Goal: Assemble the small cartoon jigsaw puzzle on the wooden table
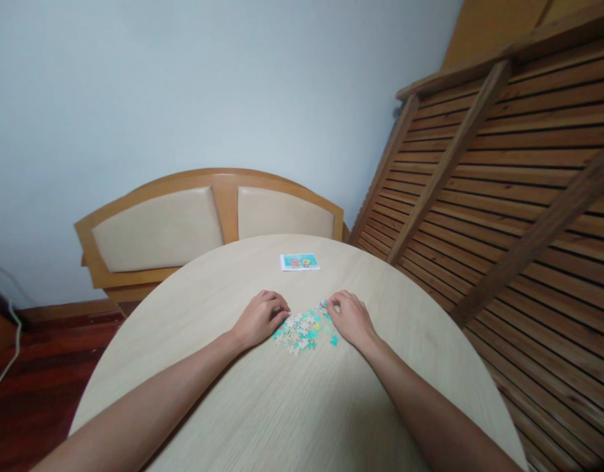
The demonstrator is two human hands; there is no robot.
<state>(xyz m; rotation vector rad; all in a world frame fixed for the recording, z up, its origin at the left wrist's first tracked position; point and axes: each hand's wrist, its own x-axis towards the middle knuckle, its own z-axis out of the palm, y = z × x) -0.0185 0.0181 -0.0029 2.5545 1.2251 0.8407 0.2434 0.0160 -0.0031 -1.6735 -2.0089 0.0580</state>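
A loose pile of small jigsaw puzzle pieces, some teal, some pale grey and a few yellow, lies on the round table. My left hand rests at the pile's left edge, fingers curled inward; what its fingertips hold, if anything, is hidden. At the upper right of the pile, my right hand is closed with thumb and fingers pinched at a small puzzle piece. Beyond the pile lies a picture card with pink and yellow cartoon figures on teal.
Behind the table stands a wooden headboard with cream panels against a pale wall. A slatted wooden frame leans along the right side. A white cable hangs at the far left above the dark red floor.
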